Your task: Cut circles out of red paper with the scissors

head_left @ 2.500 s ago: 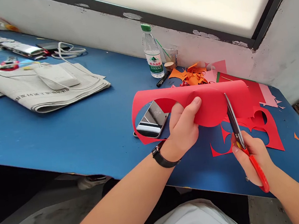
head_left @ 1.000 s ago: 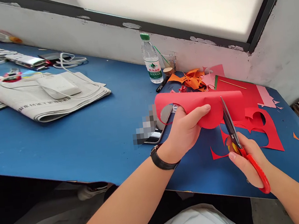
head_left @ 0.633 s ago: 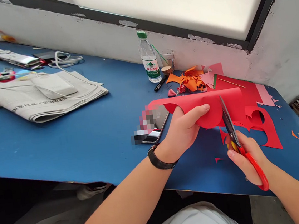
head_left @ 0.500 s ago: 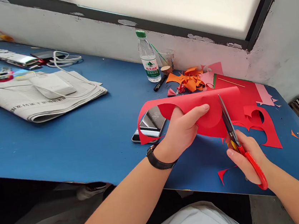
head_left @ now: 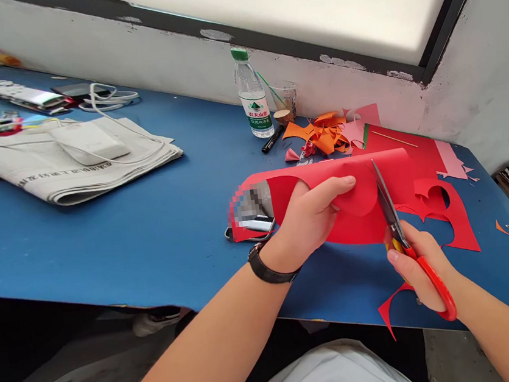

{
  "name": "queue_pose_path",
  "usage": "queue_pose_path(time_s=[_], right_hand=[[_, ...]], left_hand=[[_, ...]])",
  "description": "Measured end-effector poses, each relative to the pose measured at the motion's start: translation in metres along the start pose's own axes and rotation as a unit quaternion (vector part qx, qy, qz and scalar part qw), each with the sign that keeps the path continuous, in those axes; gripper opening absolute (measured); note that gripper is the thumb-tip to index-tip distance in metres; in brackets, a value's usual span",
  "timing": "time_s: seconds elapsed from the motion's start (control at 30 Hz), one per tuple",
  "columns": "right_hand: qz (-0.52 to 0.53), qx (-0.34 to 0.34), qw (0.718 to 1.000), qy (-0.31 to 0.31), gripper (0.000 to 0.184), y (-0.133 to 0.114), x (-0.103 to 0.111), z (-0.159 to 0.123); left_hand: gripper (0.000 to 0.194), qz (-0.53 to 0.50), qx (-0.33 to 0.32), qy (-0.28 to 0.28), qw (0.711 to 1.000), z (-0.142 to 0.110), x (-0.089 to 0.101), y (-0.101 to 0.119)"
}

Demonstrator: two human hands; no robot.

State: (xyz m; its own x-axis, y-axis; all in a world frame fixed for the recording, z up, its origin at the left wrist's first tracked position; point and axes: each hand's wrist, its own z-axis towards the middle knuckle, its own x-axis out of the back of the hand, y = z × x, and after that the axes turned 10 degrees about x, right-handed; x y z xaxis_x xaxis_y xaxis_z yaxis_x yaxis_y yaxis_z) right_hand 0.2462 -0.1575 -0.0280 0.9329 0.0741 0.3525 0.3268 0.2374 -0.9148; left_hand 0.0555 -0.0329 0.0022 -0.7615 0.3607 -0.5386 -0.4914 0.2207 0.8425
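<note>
The left hand (head_left: 310, 218) holds a curled red paper (head_left: 364, 184), thumb on top. Just to its right, the right hand (head_left: 421, 264) grips red-handled scissors (head_left: 394, 224), blades at the paper. Left of the left hand, a phone (head_left: 260, 223) shows behind the paper; farther beyond, a water bottle (head_left: 253, 96) stands on the table (head_left: 172, 237).

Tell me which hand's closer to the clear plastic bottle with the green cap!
Left. The left hand, gripping the curled red paper sheet, is in front of the bottle, slightly right; the right hand, holding red-handled metal scissors, is farther right and nearer the person.
</note>
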Motion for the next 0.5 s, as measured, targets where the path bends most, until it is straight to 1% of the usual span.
queue_pose_path(time_s=[0.13,0.3,0.43,0.5], right_hand=[[0.019,-0.011,0.999,-0.027,0.014,0.004,0.002,0.000],[-0.016,-0.004,1.000,0.001,0.013,-0.001,0.000,-0.001],[-0.010,0.007,1.000,-0.009,0.014,-0.005,-0.001,-0.001],[-0.001,0.009,1.000,-0.013,0.015,-0.006,-0.001,-0.001]], left_hand=[[0.028,0.023,-0.020,0.011,0.999,-0.002,0.005,-0.002],[0.027,0.072,-0.036,0.039,0.996,-0.007,0.008,-0.006],[0.027,0.084,-0.052,0.061,0.993,-0.007,0.008,-0.008],[0.029,0.093,-0.040,0.068,0.992,-0.007,0.009,-0.007]])
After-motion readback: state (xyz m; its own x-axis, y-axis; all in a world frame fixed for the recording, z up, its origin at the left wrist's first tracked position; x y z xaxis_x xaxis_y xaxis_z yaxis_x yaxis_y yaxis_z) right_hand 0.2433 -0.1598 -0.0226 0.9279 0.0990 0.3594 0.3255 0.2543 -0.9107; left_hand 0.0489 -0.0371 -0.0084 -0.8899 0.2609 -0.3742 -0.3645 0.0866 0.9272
